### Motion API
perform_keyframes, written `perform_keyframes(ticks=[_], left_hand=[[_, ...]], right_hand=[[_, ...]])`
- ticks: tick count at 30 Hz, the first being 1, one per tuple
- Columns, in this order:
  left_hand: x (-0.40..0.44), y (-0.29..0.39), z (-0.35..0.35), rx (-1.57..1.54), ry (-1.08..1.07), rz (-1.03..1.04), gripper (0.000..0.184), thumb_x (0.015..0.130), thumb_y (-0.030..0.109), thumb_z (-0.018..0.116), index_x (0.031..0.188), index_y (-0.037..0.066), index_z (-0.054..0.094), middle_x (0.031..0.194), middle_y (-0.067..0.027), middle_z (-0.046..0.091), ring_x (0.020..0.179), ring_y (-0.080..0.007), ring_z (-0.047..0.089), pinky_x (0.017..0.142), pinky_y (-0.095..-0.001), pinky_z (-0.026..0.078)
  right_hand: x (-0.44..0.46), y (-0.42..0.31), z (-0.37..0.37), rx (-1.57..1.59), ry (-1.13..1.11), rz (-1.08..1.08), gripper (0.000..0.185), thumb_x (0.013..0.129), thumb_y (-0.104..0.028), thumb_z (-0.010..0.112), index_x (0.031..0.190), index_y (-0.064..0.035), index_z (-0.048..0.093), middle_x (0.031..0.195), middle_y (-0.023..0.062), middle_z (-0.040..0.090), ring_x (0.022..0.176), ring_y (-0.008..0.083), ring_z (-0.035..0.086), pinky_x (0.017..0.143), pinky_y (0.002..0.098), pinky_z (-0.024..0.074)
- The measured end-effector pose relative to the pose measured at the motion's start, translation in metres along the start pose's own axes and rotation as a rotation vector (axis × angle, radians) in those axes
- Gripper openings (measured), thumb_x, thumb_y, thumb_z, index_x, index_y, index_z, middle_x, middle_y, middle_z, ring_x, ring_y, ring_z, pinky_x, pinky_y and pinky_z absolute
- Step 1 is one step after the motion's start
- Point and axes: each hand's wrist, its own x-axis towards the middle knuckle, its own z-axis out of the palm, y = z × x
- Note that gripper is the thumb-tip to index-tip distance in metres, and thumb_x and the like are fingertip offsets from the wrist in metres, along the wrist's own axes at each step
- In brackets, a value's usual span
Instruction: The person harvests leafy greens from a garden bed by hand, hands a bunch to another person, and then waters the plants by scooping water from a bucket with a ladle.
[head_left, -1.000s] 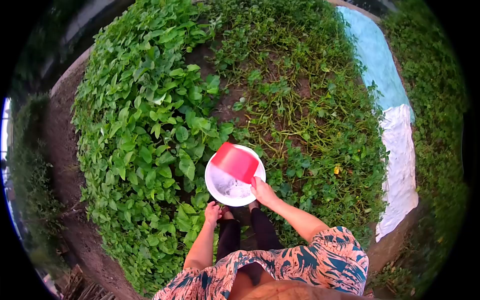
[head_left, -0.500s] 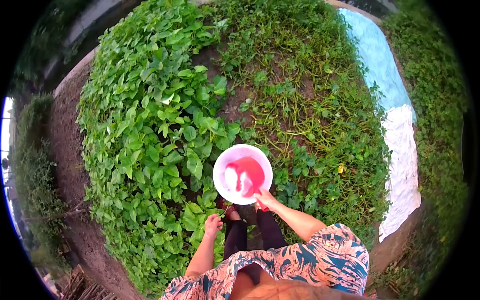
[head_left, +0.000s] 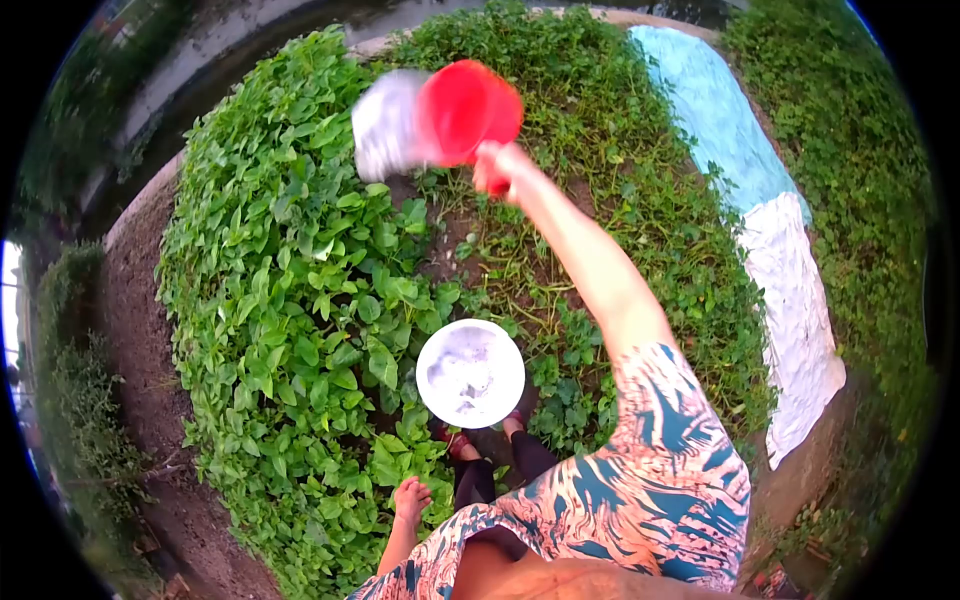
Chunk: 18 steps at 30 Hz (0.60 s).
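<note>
My right hand [head_left: 503,168] grips the handle of a red plastic mug [head_left: 462,112], held out at arm's length over the plants. A blurred whitish splash of water [head_left: 388,125] is leaving the mug's left side. Close to my feet stands a white bucket [head_left: 513,378] with water inside, its surface rippled and bright. My left hand [head_left: 411,497] hangs low by my left side, its fingers loosely curled with nothing visible in them. It is near the leafy plants and touches none that I can make out.
Dense broad-leaved plants [head_left: 290,260] fill the left of the plot. Lower, sparser vines [head_left: 600,260] grow on the right. A blue and white sheet [head_left: 785,300] lies along the right edge. Bare soil [head_left: 140,330] runs down the left.
My right hand has swung the red mug up and forward, out of the bucket, and water now flies from it to the left. My left hand has dropped slightly lower.
</note>
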Motion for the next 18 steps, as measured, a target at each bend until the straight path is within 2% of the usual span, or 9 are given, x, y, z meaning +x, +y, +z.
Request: perform_keyframes(ticks=[2,4,6,10,12,14,15,17,18], left_hand=[[-0.007,0.009,0.003,0.012,0.018,-0.002,0.029,0.090,0.020,0.054,0.117,0.009,0.050,0.093,-0.0079,0.061,0.074,-0.0191,0.062,0.059,-0.0326,0.051],[-0.009,0.014,0.004,-0.013,0.024,0.018,0.029,0.090,0.019,0.054,0.117,0.009,0.050,0.094,-0.0078,0.061,0.074,-0.0191,0.062,0.059,-0.0323,0.051],[-0.010,0.011,0.007,-0.029,0.011,0.020,0.029,0.090,0.018,0.053,0.117,0.009,0.050,0.095,-0.0076,0.061,0.075,-0.0189,0.062,0.061,-0.0320,0.051],[0.010,0.006,0.006,0.037,0.030,-0.042,0.030,0.090,0.018,0.052,0.119,0.009,0.051,0.097,-0.0080,0.061,0.076,-0.0194,0.062,0.061,-0.0324,0.052],[0.016,0.006,0.003,0.068,0.030,-0.059,0.030,0.091,0.017,0.052,0.120,0.009,0.051,0.097,-0.0084,0.061,0.077,-0.0198,0.062,0.062,-0.0324,0.052],[0.019,0.009,0.003,0.087,0.012,-0.066,0.029,0.091,0.017,0.051,0.119,0.008,0.051,0.099,-0.0091,0.061,0.079,-0.0204,0.063,0.062,-0.0323,0.052],[0.017,0.013,0.003,0.092,0.005,-0.059,0.029,0.091,0.016,0.051,0.119,0.008,0.051,0.099,-0.0092,0.061,0.079,-0.0205,0.063,0.062,-0.0325,0.052],[0.010,0.020,0.001,0.097,-0.005,-0.039,0.029,0.091,0.016,0.051,0.119,0.009,0.051,0.099,-0.0093,0.061,0.079,-0.0207,0.063,0.062,-0.0328,0.052],[0.007,0.021,-0.002,0.105,-0.009,-0.016,0.028,0.090,0.017,0.052,0.117,0.009,0.052,0.099,-0.0092,0.062,0.079,-0.0207,0.063,0.064,-0.0338,0.051]], right_hand=[[0.061,0.025,-0.044,0.456,0.369,-0.047,0.013,0.087,-0.010,0.048,0.077,-0.0036,0.050,0.054,0.0081,0.047,0.040,0.0199,0.044,0.038,0.0346,0.0386],[0.073,0.093,-0.101,0.394,0.566,-0.006,0.011,0.086,-0.009,0.046,0.079,-0.0012,0.049,0.060,0.0108,0.051,0.042,0.0213,0.048,0.035,0.0344,0.0395],[0.006,0.158,-0.131,0.309,0.366,0.189,0.017,0.090,-0.017,0.047,0.075,-0.0097,0.045,0.051,0.0030,0.042,0.037,0.0162,0.041,0.032,0.0306,0.0314],[-0.186,0.240,-0.089,0.079,0.084,0.472,0.022,0.094,-0.022,0.047,0.076,-0.0088,0.050,0.053,0.0013,0.046,0.040,0.0150,0.046,0.036,0.0294,0.0403],[-0.240,0.288,-0.067,0.003,-0.023,0.575,0.013,0.093,-0.018,0.049,0.094,-0.0057,0.047,0.065,0.0045,0.051,0.043,0.0148,0.049,0.036,0.0308,0.0434],[-0.268,0.331,-0.046,-0.329,-0.153,0.552,0.026,0.093,-0.020,0.049,0.113,-0.0037,0.046,0.072,0.0071,0.053,0.047,0.0131,0.052,0.037,0.0296,0.0439],[-0.274,0.326,-0.035,-0.620,-0.258,0.517,0.031,0.092,-0.022,0.049,0.115,-0.0018,0.045,0.084,0.0159,0.058,0.058,0.0238,0.061,0.047,0.0383,0.0501],[-0.280,0.383,-0.025,-1.072,-0.177,-0.251,0.037,0.090,-0.025,0.049,0.117,-0.0005,0.042,0.098,0.0250,0.057,0.071,0.0380,0.062,0.062,0.0475,0.0514],[-0.284,0.394,-0.023,-1.087,-0.148,-0.062,0.034,0.092,-0.024,0.044,0.116,-0.0007,0.041,0.103,0.0287,0.054,0.081,0.0464,0.058,0.073,0.0534,0.0476]])
